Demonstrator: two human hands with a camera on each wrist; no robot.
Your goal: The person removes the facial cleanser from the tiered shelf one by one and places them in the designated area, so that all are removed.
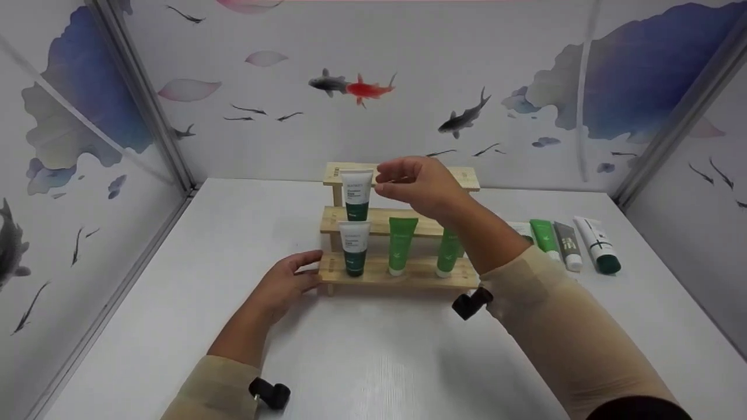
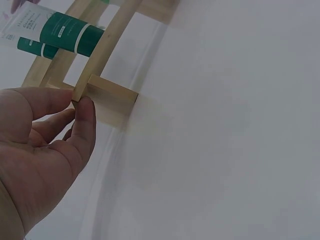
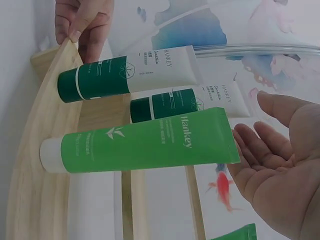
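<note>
A three-step wooden rack (image 1: 417, 282) stands on the white table. My left hand (image 1: 283, 286) pinches the left end of its lowest step between thumb and fingers, seen closely in the left wrist view. One white tube with a dark green lower part (image 1: 357, 189) stands cap down on the middle step, and a matching tube (image 1: 354, 240) stands on the lowest. Beside the upper tube hovers my right hand (image 1: 429, 188), fingers loosely bent, thumb apart, holding nothing. Two green tubes stand on the lowest step: one in the middle (image 1: 402, 242), the other (image 1: 447, 256) partly behind my right forearm.
Right of the rack several tubes lie on the table: a green tube (image 1: 544, 236), a grey tube (image 1: 567, 245), a larger white tube with a dark green cap (image 1: 598, 245), and one partly hidden by the right sleeve. Fish-patterned panels (image 1: 408, 46) enclose the table behind and at both sides.
</note>
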